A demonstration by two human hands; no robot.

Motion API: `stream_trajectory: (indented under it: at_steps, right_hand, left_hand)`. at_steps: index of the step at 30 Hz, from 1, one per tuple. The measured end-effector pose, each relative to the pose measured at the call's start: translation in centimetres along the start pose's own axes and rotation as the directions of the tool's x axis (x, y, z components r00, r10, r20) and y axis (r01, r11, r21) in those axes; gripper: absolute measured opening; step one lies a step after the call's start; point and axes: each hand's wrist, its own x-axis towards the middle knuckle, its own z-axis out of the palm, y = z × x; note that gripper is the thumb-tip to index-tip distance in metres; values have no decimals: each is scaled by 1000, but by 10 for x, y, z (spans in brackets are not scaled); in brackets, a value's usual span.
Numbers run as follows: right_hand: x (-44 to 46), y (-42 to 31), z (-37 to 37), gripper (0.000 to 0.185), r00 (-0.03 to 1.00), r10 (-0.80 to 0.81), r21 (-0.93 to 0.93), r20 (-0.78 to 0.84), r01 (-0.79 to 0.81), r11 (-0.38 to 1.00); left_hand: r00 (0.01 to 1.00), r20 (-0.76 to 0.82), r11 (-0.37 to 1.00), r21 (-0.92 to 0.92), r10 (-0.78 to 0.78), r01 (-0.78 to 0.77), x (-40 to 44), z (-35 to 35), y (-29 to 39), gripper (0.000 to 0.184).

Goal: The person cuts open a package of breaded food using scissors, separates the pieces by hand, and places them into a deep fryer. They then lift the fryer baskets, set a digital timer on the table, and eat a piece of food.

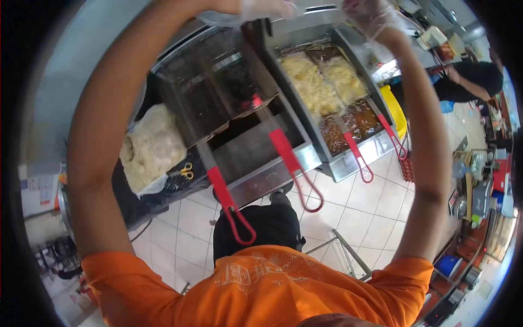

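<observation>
Both arms are raised, and my hands wear clear plastic gloves at the top edge of the head view. My left hand (266, 8) is above the left fryer, partly cut off by the frame. My right hand (371, 18) is near the far end of the right fryer (348, 170), its fingertips also cut off. Whether either holds anything is hidden. Below them, pale food (310, 82) bubbles in two baskets in hot oil. Dark wire baskets (199, 103) with red handles (280, 144) rest over the left fryer (256, 182).
Left of the fryers, a plastic bag of pale food (155, 141) lies beside yellow-handled scissors (187, 171). A yellow container (393, 109) stands at the right fryer's side. Another person (474, 82) is at the far right. A metal stand (348, 253) is near my legs.
</observation>
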Motion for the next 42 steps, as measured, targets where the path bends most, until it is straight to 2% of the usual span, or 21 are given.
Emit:
stream_trajectory:
  at_steps: [1, 3, 4, 8, 12, 13, 14, 16, 17, 18, 20, 22, 25, 27, 28, 31, 35, 37, 38, 40, 42]
  right_hand:
    - [1, -27, -20, 14, 1000, -27, 6, 11, 27, 1000]
    - [-10, -90, -47, 13, 998, 15, 451, -65, 16, 892]
    - [-13, -127, -52, 16, 996, 44, 653, -81, 20, 757]
    - [-23, -243, -62, 17, 967, -252, 300, 35, 231, 926]
    - [-24, -352, -42, 19, 877, -408, 51, 255, 409, 911]
    - [-20, -377, -34, 23, 784, -563, 103, 262, 557, 824]
    - [-22, -399, -11, 22, 751, -583, 170, 310, 559, 811]
    - [-24, -471, 10, 27, 682, -600, 37, 418, 648, 761]
    - [-23, -504, 23, 24, 642, -622, 78, 449, 664, 743]
    - [-22, -533, 40, 21, 599, -639, 123, 482, 676, 727]
    - [-16, -571, 96, 25, 560, -666, 281, 493, 622, 731]
    - [-18, -613, 143, 36, 527, -579, 365, 622, 459, 810]
    - [-34, -652, 207, 49, 549, -667, 449, 504, 494, 745]
    - [-39, -678, 246, 58, 517, -703, 213, 489, 710, 671]
    - [-45, -688, 253, 58, 508, -706, 208, 494, 719, 663]
    - [-53, -705, 279, 58, 489, -624, -168, 610, 849, 501]
    - [-46, -707, 293, 48, 460, -584, -110, 669, 838, 535]
    - [-46, -687, 322, 21, 480, -797, -189, 367, 877, 441]
    - [-43, -689, 319, 21, 485, -793, -193, 369, 875, 445]
    - [-36, -702, 304, 32, 535, -614, -68, 580, 783, 618]
    - [-28, -701, 299, 34, 584, -585, 40, 563, 688, 724]
  left_hand:
    - [993, -113, 997, -68, 37, -45, -33, 6, -21, 40]
    - [981, -134, 969, -225, -137, 104, -116, 9, -58, 37]
    - [963, -150, 939, -298, -224, 172, -165, 16, -67, 35]
    - [829, -120, 738, -538, -546, 408, -342, 60, -133, 30]
    - [721, -22, 560, -646, -692, 518, -475, 162, -181, 27]
    - [700, 34, 558, -577, -713, 596, -501, 183, -187, 28]
    - [673, 88, 552, -499, -734, 668, -523, 205, -192, 30]
    - [646, 295, 569, -311, -704, 761, -559, 254, -213, 38]
    - [639, 241, 581, -272, -730, 767, -576, 280, -216, 42]
    - [632, 191, 591, -234, -751, 772, -590, 303, -217, 46]
    - [509, 309, 482, -163, -803, 861, -597, 335, -219, 51]
    - [540, 205, 499, -222, -816, 838, -604, 359, -220, 55]
    - [530, 253, 472, -256, -810, 844, -604, 361, -210, 59]
    - [572, 33, 553, -216, -820, 805, -607, 386, -212, 40]
    - [564, 30, 544, -226, -825, 808, -607, 392, -212, 40]
    - [470, -38, 462, -266, -882, 846, -606, 391, -220, 36]
    - [488, 104, 442, -294, -866, 847, -606, 380, -230, 24]
    - [519, 135, 476, -258, -844, 841, -605, 383, -234, 21]
    - [562, 100, 511, -309, -821, 802, -605, 387, -238, 20]
    - [602, 66, 543, -360, -796, 758, -607, 386, -242, 20]
    - [602, 61, 518, -446, -796, 730, -607, 375, -242, 22]
